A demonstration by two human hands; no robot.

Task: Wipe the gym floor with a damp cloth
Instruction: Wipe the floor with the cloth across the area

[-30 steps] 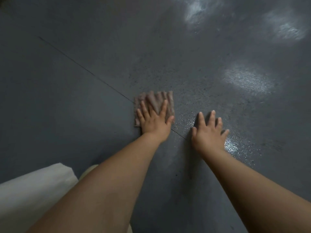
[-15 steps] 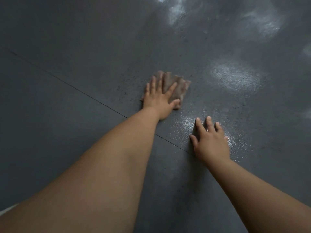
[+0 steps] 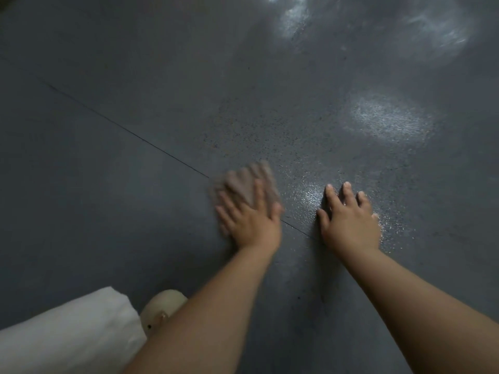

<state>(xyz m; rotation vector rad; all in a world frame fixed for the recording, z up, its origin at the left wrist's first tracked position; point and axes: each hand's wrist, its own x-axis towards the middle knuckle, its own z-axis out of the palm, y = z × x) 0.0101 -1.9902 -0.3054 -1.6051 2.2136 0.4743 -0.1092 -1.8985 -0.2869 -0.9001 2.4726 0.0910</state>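
Underneath, dark speckled floor (image 3: 297,125), wet glare; splayed fingers (image 3: 258,191) flat on cloth (image 3: 243,184).

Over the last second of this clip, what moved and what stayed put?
The left hand pushed the cloth forward and rightward across the floor, then drew it back toward the person; both are motion-blurred now, fingers flat on the cloth throughout. The right hand stayed planted, fingers spread, on the wet patch by the seam. Nothing was picked up or let go.
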